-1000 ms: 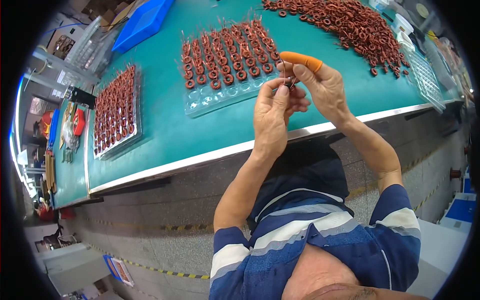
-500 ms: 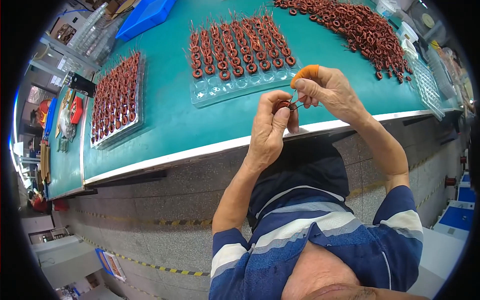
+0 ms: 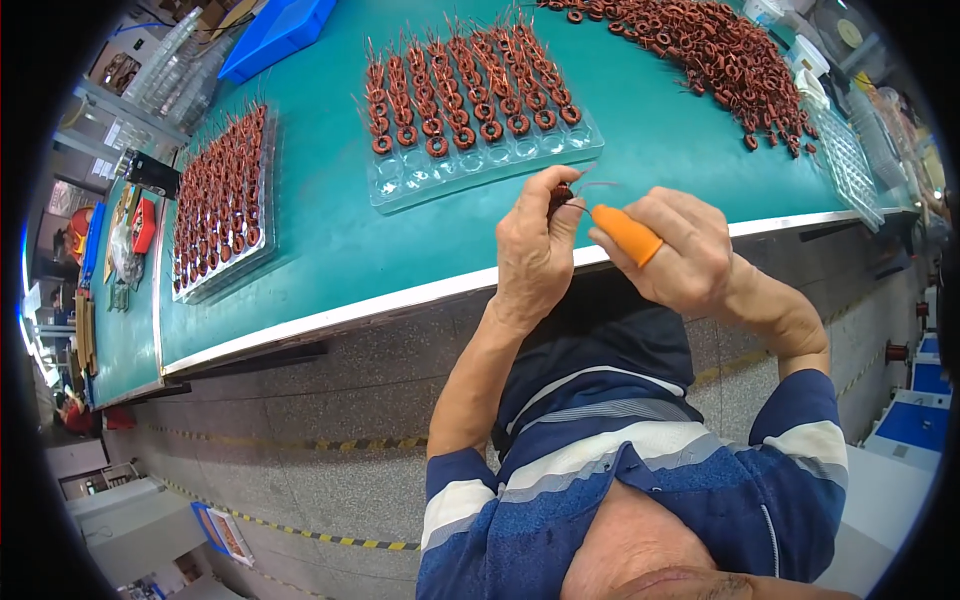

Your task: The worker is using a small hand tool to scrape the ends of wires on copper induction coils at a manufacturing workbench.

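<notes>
Left hand (image 3: 535, 255) fingers pinch a small copper coil (image 3: 560, 196); right hand (image 3: 680, 250), orange finger cot (image 3: 627, 234), fingers narrow on its wire lead beside them.

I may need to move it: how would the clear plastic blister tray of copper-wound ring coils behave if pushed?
The clear plastic blister tray looks thin, so it would probably flex and slide easily on the smooth green bench mat. Its copper-wound ring coils stand loosely in shallow pockets, wire ends up, so a jolt could likely tip some out.

Single head cam, fisheye, looks steeply down, close over hands, green bench (image 3: 330, 240) ahead
</notes>
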The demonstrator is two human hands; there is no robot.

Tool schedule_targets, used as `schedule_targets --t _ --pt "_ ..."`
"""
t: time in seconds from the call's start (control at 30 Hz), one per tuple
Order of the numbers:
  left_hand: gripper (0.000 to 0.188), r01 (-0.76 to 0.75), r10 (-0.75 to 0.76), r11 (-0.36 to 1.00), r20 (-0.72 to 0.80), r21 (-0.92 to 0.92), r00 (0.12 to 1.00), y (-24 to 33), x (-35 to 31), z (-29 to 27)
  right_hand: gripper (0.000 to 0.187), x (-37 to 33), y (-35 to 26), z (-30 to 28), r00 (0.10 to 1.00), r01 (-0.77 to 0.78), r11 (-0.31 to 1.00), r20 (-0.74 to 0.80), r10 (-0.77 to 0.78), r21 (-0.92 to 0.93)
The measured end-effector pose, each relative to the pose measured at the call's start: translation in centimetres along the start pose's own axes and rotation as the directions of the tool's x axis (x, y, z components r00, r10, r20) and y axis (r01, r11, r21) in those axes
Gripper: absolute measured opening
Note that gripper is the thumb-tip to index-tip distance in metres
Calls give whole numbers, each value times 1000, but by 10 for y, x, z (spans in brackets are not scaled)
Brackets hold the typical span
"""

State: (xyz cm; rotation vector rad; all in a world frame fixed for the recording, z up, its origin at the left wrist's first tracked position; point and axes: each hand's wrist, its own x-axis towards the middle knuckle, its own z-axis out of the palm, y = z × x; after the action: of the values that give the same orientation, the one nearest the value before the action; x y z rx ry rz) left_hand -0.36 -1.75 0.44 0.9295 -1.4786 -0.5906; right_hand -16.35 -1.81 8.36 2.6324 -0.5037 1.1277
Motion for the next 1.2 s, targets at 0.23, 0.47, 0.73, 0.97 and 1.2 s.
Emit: schedule_targets --t 0.23,0.47,0.73,0.97,1.2 --pt "21 156 -88 883 172 -442 981 14 -2 -10 23 -2 21 -14 615 -766 489 255 746 416" --pt "12 232 -180 830 150 -506 972 20 1 -7 31 1 24 -7 512 -817 308 368 776 487" --pt "23 307 -290 779 121 -547 949 17 -2 -15 37 -29 27 16 539 -710 102 445 716 696" --pt "26 322 -257 879 219 -351 941 17 -6 -17 23 -20 -1 35 597 -737 388 261 759 554" --pt "23 207 -201 940 49 -270 978 10 -21 -10 31 -14 3 27 317 -642 -267 567 760 719"
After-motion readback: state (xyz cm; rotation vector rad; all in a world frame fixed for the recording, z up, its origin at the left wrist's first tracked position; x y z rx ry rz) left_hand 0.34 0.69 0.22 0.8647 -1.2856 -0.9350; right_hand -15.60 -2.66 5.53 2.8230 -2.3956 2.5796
